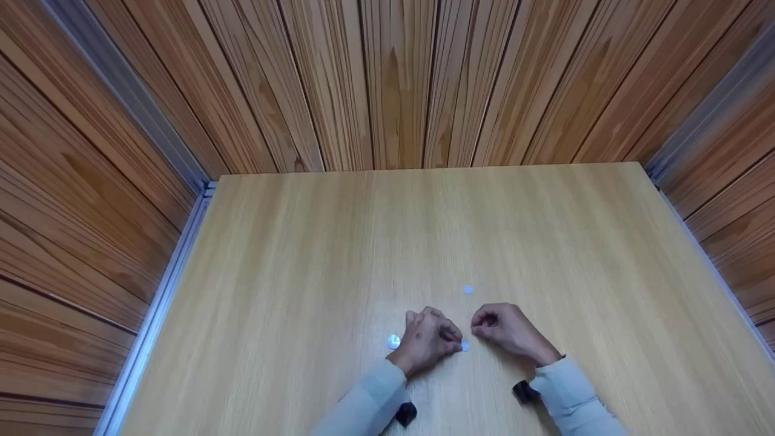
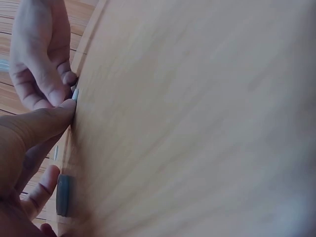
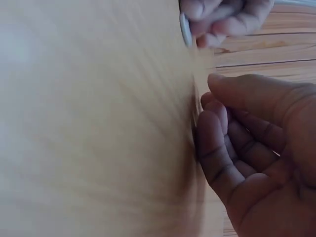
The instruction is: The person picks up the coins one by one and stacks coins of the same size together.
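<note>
My left hand point(image 1: 427, 340) pinches the edge of a small white disc point(image 1: 465, 346) between thumb and fingertip, low over the wooden tabletop. In the left wrist view the disc point(image 2: 75, 94) shows edge-on by the fingertip. Just to the right, my right hand point(image 1: 507, 330) hovers at the table with loosely curled fingers; nothing shows between its thumb point(image 3: 222, 86) and fingers. A thicker, shiny round piece point(image 1: 393, 342) lies to the left of the left hand, and appears dark and edge-on in the left wrist view. Farther back lies another small white disc point(image 1: 468, 290).
The light wooden table point(image 1: 339, 242) is bounded by wood-plank walls point(image 1: 393, 85) at the back and both sides. Metal rails point(image 1: 163, 303) run along its side edges. A dark wrist device point(image 1: 405, 414) sits under each sleeve.
</note>
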Demonstrator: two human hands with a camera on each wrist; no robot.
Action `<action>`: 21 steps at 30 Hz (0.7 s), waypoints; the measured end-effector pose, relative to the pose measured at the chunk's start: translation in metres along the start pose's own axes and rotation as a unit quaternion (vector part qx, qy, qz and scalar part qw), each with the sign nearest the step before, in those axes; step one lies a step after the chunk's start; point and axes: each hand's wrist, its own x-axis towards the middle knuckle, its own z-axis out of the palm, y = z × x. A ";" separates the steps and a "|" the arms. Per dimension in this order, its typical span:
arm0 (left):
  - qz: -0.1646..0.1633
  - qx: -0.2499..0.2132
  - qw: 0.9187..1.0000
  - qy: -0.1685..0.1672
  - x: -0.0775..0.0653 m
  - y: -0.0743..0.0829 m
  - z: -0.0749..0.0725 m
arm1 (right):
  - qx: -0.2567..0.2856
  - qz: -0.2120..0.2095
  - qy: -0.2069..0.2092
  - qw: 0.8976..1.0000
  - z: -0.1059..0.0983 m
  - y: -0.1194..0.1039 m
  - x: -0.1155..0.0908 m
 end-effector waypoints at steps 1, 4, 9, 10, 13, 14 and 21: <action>0.000 -0.001 1.000 0.000 0.000 0.000 0.000 | -0.001 0.000 0.006 1.000 -0.001 0.001 0.002; 0.003 0.000 1.000 0.001 0.000 0.000 0.000 | -0.007 0.010 0.023 1.000 -0.006 0.002 0.008; 0.007 -0.002 1.000 0.005 0.000 -0.001 0.000 | -0.013 0.039 0.045 0.998 -0.011 0.001 0.020; 0.007 -0.003 1.000 0.005 0.000 -0.001 0.000 | -0.014 0.043 0.049 0.998 -0.012 0.002 0.023; 0.005 -0.005 1.000 0.003 -0.001 -0.001 -0.001 | -0.016 0.052 0.063 0.997 -0.014 0.002 0.031; 0.005 -0.005 1.000 0.002 -0.001 0.000 -0.001 | -0.017 0.055 0.066 0.996 -0.014 0.003 0.033; 0.003 -0.005 1.000 0.002 -0.002 0.001 0.000 | -0.014 0.052 0.079 0.995 -0.015 0.003 0.045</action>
